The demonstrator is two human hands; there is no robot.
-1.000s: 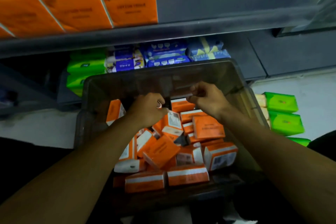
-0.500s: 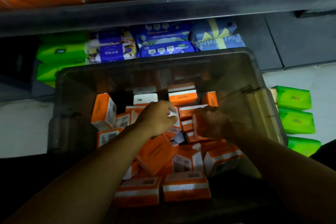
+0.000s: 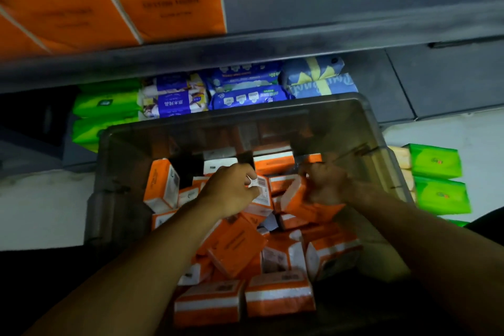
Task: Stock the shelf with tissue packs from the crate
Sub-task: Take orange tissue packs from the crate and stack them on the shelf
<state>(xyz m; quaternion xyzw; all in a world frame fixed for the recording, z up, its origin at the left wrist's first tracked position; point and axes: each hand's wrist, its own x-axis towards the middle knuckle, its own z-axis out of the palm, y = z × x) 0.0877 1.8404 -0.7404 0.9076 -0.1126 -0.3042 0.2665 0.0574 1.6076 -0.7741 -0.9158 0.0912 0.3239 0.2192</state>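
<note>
Here, both hands' grip closed on glossy orange packs (soft, brick-shaped), smoky translucent crate (image 3: 381, 128).

Left hand (image 3: 231, 188) grips white-ended pack (image 3: 261, 194), right hand (image 3: 324, 185) grips orange pack (image 3: 300, 202).

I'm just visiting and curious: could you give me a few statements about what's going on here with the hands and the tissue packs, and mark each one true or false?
1. Both hands are inside the crate. True.
2. The right hand grips an orange pack. True.
3. The crate holds green packs. False: its packs are orange and white; the green packs lie on the floor to its right.
4. The left hand is empty. False: its fingers close on a pack with a barcode.
5. The upper shelf already holds large orange packs. True.
</note>
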